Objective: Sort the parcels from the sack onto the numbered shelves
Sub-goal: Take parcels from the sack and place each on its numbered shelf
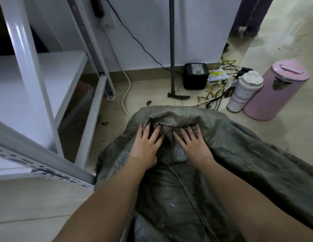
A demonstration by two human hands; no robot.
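With the white shelves [47,95] standing to our left, we have the grey sack [231,154] lying on the floor in front of us, and no parcel shows yet. Our left hand [146,145] and right hand [192,145] rest side by side at its folded mouth, each grip spread flat with fingertips pushed into the cloth and holding nothing. We would do best, we judge, to hook both sets of fingers under the fold and draw the edges apart.
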